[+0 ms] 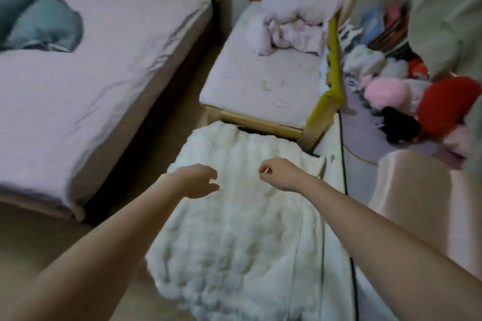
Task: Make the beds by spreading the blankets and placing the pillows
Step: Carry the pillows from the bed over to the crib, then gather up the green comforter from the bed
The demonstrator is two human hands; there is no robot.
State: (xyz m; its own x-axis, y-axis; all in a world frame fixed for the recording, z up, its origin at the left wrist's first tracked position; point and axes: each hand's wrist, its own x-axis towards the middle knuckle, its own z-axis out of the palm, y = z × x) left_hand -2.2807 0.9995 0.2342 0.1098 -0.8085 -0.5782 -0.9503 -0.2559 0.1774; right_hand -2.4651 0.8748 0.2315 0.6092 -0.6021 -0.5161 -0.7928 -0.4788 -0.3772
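A large bed [78,91] with a pale pink sheet fills the left; a crumpled grey-blue blanket [39,21] lies at its far left. A small child's bed [255,81] with yellow-green padded rails stands ahead, with a bunched pink blanket [289,26] at its head end. Both arms reach forward above a fluffy white rug [240,216] on the floor. My left hand [198,181] hangs with loosely curled fingers, holding nothing. My right hand [279,173] is curled into a loose fist, also holding nothing that I can see.
A pile of plush toys [407,96], pink, red and black, lies at the right beside the small bed. A pale chair or seat [422,203] stands at the right. A dark cable [344,164] runs along the rug's right side. A narrow floor gap separates the beds.
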